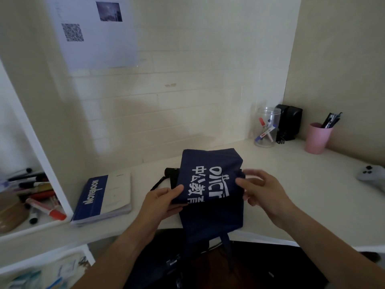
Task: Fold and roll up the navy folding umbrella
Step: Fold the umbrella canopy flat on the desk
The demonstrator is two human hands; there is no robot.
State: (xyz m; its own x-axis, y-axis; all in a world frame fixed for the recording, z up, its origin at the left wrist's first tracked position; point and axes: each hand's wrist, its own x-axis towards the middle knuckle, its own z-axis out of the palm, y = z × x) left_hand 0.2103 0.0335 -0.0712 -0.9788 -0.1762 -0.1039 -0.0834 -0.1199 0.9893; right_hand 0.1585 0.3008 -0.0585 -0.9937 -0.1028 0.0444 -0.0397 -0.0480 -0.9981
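Navy folding umbrella (210, 184) lies at the desk's (291, 184) front edge, its canopy partly hanging off toward the lap, black handle poking out on the far left side. Left hand (164, 200) pinches the printed panel's left edge, thumb on top; right hand (264, 190) is blurry, fingers seemingly curled on the right edge. Slippery fabric could easily unfold or slide off if either pinch loosens.
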